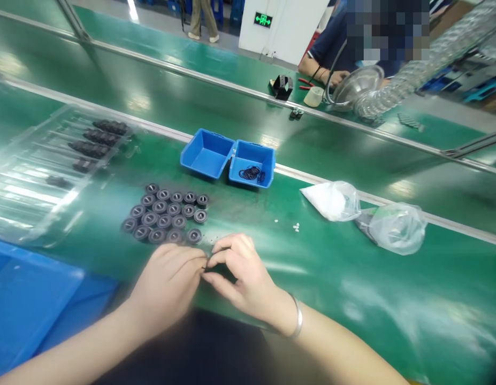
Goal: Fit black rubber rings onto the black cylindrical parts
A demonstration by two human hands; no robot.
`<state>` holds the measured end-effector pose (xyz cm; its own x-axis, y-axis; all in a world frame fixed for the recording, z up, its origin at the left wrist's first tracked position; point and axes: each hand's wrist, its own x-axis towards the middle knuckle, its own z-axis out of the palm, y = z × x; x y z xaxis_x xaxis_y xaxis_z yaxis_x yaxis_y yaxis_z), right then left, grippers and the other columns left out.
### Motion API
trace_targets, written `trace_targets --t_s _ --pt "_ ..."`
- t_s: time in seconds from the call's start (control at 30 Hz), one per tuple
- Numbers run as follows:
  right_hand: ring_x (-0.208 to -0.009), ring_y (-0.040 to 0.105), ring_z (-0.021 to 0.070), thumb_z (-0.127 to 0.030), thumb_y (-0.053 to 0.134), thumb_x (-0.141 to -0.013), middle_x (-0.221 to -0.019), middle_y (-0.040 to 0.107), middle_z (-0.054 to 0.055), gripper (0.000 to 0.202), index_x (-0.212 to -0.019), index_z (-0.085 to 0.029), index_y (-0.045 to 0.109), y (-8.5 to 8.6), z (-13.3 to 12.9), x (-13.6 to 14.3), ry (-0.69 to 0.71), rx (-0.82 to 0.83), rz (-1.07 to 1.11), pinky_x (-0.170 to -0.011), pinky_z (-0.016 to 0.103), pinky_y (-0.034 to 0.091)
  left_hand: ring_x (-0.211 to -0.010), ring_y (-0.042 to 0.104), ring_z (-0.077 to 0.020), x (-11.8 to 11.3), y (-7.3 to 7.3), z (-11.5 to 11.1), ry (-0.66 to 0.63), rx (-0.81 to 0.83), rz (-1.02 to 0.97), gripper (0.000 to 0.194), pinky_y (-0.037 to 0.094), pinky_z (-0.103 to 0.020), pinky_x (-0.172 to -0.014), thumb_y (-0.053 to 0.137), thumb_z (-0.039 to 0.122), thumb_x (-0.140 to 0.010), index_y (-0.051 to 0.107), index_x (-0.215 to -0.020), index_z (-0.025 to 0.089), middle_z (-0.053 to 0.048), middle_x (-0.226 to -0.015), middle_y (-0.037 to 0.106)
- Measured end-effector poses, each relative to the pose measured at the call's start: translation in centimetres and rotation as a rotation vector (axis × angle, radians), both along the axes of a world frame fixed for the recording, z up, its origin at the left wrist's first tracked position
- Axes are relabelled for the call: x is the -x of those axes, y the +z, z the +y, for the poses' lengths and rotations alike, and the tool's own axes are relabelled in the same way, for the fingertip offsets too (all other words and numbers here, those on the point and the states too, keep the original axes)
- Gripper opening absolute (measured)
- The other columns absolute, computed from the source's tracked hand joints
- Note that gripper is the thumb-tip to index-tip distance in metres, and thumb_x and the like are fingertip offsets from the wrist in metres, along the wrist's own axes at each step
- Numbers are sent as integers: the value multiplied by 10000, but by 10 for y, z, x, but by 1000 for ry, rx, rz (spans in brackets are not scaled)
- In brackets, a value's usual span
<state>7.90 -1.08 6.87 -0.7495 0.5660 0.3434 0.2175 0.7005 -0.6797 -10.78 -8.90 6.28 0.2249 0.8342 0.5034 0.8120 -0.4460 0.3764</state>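
Note:
Over the front part of the green bench, my left hand point(169, 283) and my right hand point(242, 272) meet at the fingertips. Both are closed in a pinch around something small and dark, mostly hidden by the fingers, so its kind does not show. Just beyond my left hand stand rows of round black parts point(163, 220), each with a slotted centre. A few tiny dark bits lie on the bench close to my right fingertips. Farther back, a blue bin point(252, 164) holds thin black rings point(251, 172).
Beside that bin stands another blue bin point(208, 153). A clear tray point(51, 176) with black parts lies left, above a large blue crate point(27, 305). Right are a bag of white pieces point(332, 200) and another clear bag point(398, 227). A co-worker's hand point(338, 78) shows across the conveyor.

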Motion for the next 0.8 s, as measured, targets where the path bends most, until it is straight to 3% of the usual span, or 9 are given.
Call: trace_targets --t_s 0.13,0.3,0.5,0.8 --pt "-1000 567 181 -245 596 -928 -1009 586 62 49 -904 -202 594 -1 2 -7 -42 185 113 -902 354 460 -831 616 -182 -14 -4 8 -50 99 -141 158 466 -343 -761 488 53 -921 598 -980 149 -68 -936 695" --pt "-989 576 184 -255 583 -929 -1006 568 65 128 -816 -200 608 -12 21 -22 -246 342 74 -906 346 462 -988 628 -217 -11 -14 9 1 118 -123 190 497 -380 -883 557 103 -915 590 -1100 134 -102 -1044 688" --pt "-989 578 194 -228 594 -902 -977 565 71 147 -761 -189 594 -25 30 -22 -284 339 12 -903 356 469 -1104 624 -262 -10 -26 10 -103 54 47 182 521 -428 -950 566 82 -895 614 -1069 106 -155 -1130 681" --pt "-963 579 188 -212 568 -893 -966 566 67 132 -763 -192 571 -28 32 -17 -292 300 21 -861 346 491 -1234 574 -311 -14 -37 16 -282 -86 207 244 490 -471 -1050 581 46 -844 642 -1079 65 -205 -1217 663"
